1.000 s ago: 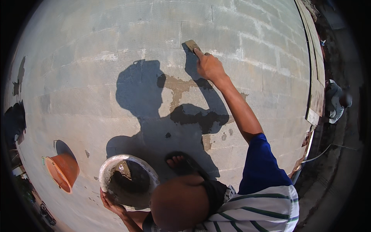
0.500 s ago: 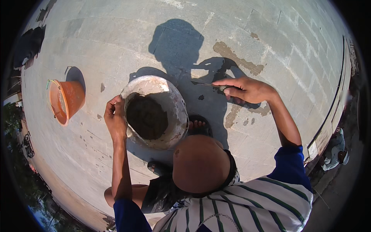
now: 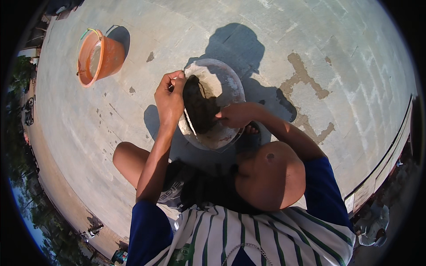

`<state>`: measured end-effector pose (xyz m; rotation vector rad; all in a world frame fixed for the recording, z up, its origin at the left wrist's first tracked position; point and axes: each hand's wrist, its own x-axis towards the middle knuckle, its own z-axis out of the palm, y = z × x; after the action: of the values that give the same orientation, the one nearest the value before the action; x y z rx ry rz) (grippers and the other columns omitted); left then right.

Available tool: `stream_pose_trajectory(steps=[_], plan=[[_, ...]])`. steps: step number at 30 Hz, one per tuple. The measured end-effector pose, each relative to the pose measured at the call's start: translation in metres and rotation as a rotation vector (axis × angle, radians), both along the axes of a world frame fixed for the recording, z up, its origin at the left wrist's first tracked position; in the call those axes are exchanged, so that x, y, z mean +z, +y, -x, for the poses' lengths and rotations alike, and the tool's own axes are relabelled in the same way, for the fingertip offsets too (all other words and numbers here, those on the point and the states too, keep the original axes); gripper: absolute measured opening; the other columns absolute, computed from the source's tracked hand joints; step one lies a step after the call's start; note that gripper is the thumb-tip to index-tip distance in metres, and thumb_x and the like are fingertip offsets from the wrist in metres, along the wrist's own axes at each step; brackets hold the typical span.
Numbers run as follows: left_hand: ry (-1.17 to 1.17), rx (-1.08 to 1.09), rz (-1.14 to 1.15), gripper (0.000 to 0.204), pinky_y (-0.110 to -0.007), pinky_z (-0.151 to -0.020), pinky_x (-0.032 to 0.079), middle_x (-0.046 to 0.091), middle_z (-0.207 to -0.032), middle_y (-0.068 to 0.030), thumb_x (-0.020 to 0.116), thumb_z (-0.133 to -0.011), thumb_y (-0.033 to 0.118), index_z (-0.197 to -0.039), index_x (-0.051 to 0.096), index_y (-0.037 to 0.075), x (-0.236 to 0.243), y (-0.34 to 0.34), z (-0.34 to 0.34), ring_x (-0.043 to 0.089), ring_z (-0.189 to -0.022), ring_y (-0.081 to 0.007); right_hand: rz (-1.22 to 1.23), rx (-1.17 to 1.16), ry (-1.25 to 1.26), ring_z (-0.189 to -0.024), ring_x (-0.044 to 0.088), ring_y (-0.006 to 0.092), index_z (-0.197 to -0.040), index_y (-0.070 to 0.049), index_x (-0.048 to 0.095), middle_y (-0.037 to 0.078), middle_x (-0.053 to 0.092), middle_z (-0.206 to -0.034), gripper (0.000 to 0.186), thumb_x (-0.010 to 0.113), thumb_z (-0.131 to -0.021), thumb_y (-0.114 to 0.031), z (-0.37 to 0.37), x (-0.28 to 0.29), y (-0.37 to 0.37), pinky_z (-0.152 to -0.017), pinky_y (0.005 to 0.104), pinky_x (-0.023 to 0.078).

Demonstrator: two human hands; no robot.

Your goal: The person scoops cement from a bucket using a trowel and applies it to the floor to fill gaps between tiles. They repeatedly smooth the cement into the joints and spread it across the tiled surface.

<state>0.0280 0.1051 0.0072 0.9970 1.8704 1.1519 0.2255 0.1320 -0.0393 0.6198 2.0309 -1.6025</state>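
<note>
A pale, mortar-smeared bucket (image 3: 232, 84) stands tilted in front of my knees, with dark wet mortar (image 3: 197, 106) heaped against its left side. Closed on the bucket's left rim is my left hand (image 3: 170, 98), thumb and fingers pinching the edge. My right hand (image 3: 235, 116) reaches inside from the right, its fingers curled at the edge of the mortar. It grips the trowel seen in the earlier picture; the tool is now mostly hidden by the hand and the mortar.
An orange bucket (image 3: 111, 56) with a greenish handle lies tipped at the far left, some greyish residue inside. Wet patches (image 3: 301, 73) mark the paved floor (image 3: 355, 111) on the right. My sandaled foot (image 3: 252, 128) is close to the pale bucket. Another person (image 3: 375, 224) is at the lower right.
My right hand has come left and down from beside the bucket into it, with the trowel. The pale bucket is tilted more, and the mortar has shifted. The view has turned somewhat.
</note>
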Motion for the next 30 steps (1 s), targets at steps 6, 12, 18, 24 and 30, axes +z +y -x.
stream_pose_trajectory(steps=[6,12,18,24,30], plan=[[0.013,0.001,-0.040,0.022,-0.021,-0.060,0.034,0.050,-0.070,0.0045,0.060,-0.092,0.022,-0.099,0.064,0.001,0.003,0.006,-0.019,0.040,-0.066,-0.0049,0.746,-0.502,0.159,-0.053,0.049,0.0069,-0.138,-0.010,0.042,0.008,0.059,-0.078,0.045,0.049,-0.095,-0.022,-0.071,-0.008,0.005,-0.047,0.0214,0.041],[-0.173,0.037,-0.068,0.022,-0.018,-0.065,0.035,0.050,-0.074,0.0042,0.058,-0.094,0.019,-0.101,0.062,-0.001,-0.003,0.016,-0.022,0.043,-0.070,-0.0041,1.069,-1.136,0.441,-0.041,0.038,0.0049,-0.141,-0.010,0.035,0.012,0.054,-0.076,0.049,0.048,-0.095,-0.022,-0.146,-0.014,-0.024,-0.037,0.0176,0.032],[-0.234,0.026,-0.036,0.024,-0.024,-0.089,0.043,0.059,-0.095,-0.0058,0.057,-0.094,0.018,-0.107,0.060,-0.002,-0.003,0.017,-0.023,0.056,-0.091,-0.0115,1.005,-1.394,0.796,-0.043,0.036,0.0051,-0.143,-0.011,0.029,0.011,0.051,-0.078,0.055,0.050,-0.095,-0.024,-0.196,-0.010,-0.026,-0.036,0.0175,0.030],[-0.137,0.019,-0.017,0.027,-0.024,-0.086,0.041,0.059,-0.096,-0.0039,0.055,-0.095,0.023,-0.107,0.061,-0.001,-0.007,0.002,-0.003,0.052,-0.091,-0.0111,0.324,-1.867,0.750,-0.050,0.040,0.0069,-0.143,-0.014,0.031,0.007,0.053,-0.080,0.050,0.048,-0.096,-0.021,-0.267,-0.001,0.029,-0.041,0.0193,0.034],[-0.174,0.006,-0.066,0.028,-0.024,-0.081,0.040,0.059,-0.096,-0.0025,0.054,-0.096,0.025,-0.109,0.061,0.001,-0.022,-0.012,0.020,0.051,-0.088,-0.0103,-0.575,-1.919,0.050,-0.056,0.052,0.0120,-0.133,-0.015,0.049,0.005,0.058,-0.072,0.038,0.047,-0.096,-0.022,-0.338,-0.051,0.103,-0.048,0.0258,0.042]])
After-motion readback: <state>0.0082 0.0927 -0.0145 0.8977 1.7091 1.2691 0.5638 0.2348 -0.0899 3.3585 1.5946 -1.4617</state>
